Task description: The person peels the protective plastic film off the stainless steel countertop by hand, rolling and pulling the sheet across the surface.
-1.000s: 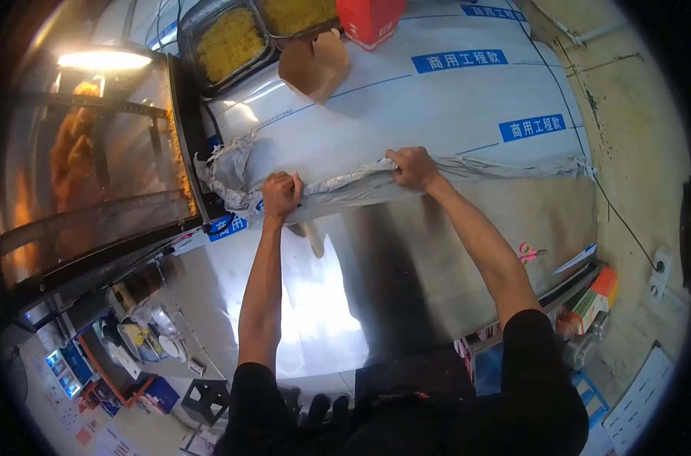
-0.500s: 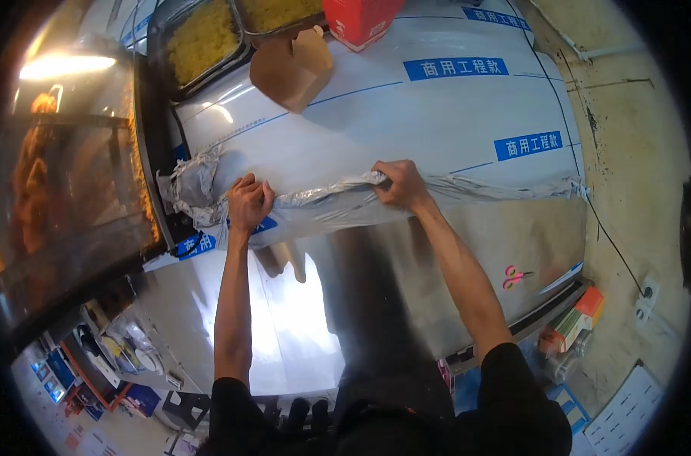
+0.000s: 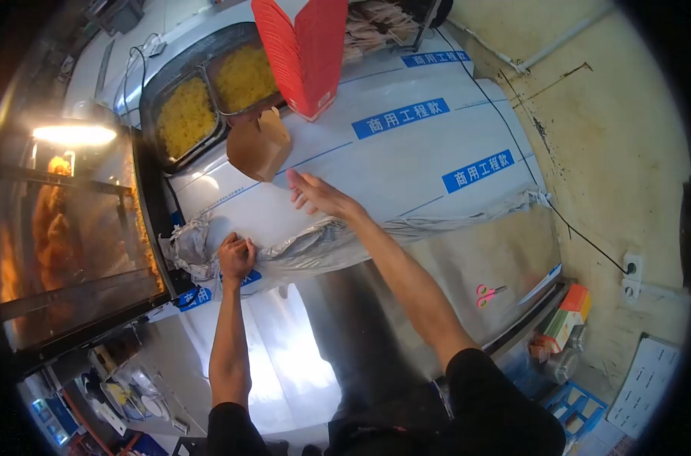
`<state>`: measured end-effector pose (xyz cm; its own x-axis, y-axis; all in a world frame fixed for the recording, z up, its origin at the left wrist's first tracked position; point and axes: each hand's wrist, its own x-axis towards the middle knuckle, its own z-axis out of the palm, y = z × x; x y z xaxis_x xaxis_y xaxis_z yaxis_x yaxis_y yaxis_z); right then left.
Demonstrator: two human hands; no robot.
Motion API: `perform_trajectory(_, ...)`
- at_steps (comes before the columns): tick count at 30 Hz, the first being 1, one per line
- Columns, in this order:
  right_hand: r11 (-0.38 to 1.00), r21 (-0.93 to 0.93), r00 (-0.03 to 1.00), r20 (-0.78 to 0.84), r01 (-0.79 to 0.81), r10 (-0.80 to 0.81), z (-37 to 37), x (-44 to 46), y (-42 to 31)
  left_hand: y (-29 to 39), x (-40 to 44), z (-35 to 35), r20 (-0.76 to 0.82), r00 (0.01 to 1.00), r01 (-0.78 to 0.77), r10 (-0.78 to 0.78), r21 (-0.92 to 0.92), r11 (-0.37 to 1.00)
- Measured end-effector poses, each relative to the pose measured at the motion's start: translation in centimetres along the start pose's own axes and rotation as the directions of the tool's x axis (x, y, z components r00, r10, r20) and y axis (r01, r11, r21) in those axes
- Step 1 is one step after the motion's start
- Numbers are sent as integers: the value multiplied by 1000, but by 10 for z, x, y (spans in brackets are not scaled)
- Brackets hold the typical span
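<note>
White protective film [image 3: 315,171] with blue printed labels covers the back part of a steel counter [image 3: 482,243]. Its front edge is peeled and bunched into a crumpled roll [image 3: 322,242]. At the left end of this roll, my left hand [image 3: 237,256] is closed with its fingers curled into the film. My right hand [image 3: 319,194] is off the roll, over the flat film, fingers apart and holding nothing. Just beyond its fingertips stands an open brown paper box [image 3: 260,148], with a small gap between them. Behind the box is a tall stack of red cartons [image 3: 311,61].
Two black trays of yellow food [image 3: 186,114] sit at the back left. A lit glass display case [image 3: 72,228] borders the left side. Pink-handled scissors [image 3: 488,295] lie on bare steel at right. A black cable [image 3: 505,125] runs along the wall to a socket [image 3: 632,275].
My right hand has let go of the rolled film edge, opened and moved up and left towards the brown box. My left hand stays at the film. The view has shifted.
</note>
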<state>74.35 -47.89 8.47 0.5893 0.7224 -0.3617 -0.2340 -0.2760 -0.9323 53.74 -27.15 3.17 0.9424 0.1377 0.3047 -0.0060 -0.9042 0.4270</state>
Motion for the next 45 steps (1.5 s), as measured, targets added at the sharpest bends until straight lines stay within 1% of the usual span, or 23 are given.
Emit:
perform_trajectory(1,976,16,972,-92,-218,218,6,10,-15,-2,2,-1,-7,1000,-2,2,4,1000)
perform_trajectory(2,976,14,972,-93,-217,217,16,20,-15,-1,2,-1,5,1000,-10,10,-3,1000)
perform_trajectory(3,899,-388,967,-227,-203,120,27,32,-7,0,2,-1,17,1000,-18,19,-10,1000)
perform_trajectory(4,660,-721,951,-308,-211,-32,30,43,-1,-1,2,0,10,1000,-25,25,-6,1000)
perform_trajectory(5,661,-722,950,-309,-204,-44,25,47,2,-4,0,3,-12,1000,-27,27,7,1000)
perform_trajectory(7,914,-384,986,44,-132,160,5,51,11,-7,-1,3,-43,999,-30,31,19,999)
perform_trajectory(9,891,-446,991,56,-85,123,-13,46,-2,-9,-2,1,25,998,-60,60,5,998)
perform_trajectory(11,856,-352,925,-115,-378,362,-27,35,-29,0,-6,-2,23,1000,-14,15,-20,1000)
perform_trajectory(13,889,-266,927,-155,-372,342,-24,25,-70,-2,14,-6,58,998,-15,17,-21,1000)
perform_trajectory(14,910,-195,925,-183,-367,334,-19,30,-80,-3,27,-3,36,953,290,-302,-409,865)
perform_trajectory(17,938,-185,953,-131,-293,272,-1,76,-52,-5,77,1,249,708,634,-661,-636,440)
perform_trajectory(19,959,-7,958,-48,-283,282,-1,86,-45,-7,110,20,428,727,671,-536,-607,426)
perform_trajectory(24,947,278,969,-136,-161,205,-117,-19,-30,2,169,90,178,920,340,-350,-804,487)
perform_trajectory(26,940,243,931,-216,-240,294,-192,-57,-28,53,212,87,-28,944,248,-328,-596,764)
perform_trajectory(27,947,237,931,-242,-217,274,-226,-65,-25,55,235,108,-227,950,86,-212,-464,881)
perform_trajectory(29,952,219,898,-339,-215,281,-281,-59,-24,91,275,117,-228,917,115,-326,-633,766)
perform_trajectory(32,961,234,867,-438,-145,238,-324,-22,-29,97,313,141,-350,860,148,-371,-524,839)
perform_trajectory(34,962,246,855,-469,-114,221,-338,10,-24,97,316,148,-306,895,74,-325,-616,785)
perform_trajectory(36,961,266,837,-505,-80,210,-344,38,-22,85,322,162,-258,929,9,-266,-701,713)
perform_trajectory(39,981,192,832,-540,-25,127,-333,59,-7,66,314,180,-343,920,-27,-189,-538,842)
perform_trajectory(42,961,229,764,-644,156,30,-306,70,18,71,311,171,-243,913,66,-329,-706,705)
perform_trajectory(44,929,-245,677,-637,276,-369,-285,74,36,76,312,162,-243,907,80,-343,-702,708)
perform_trajectory(45,940,-224,733,-589,257,-341,-274,65,34,80,310,158,-223,916,91,-333,-693,715)
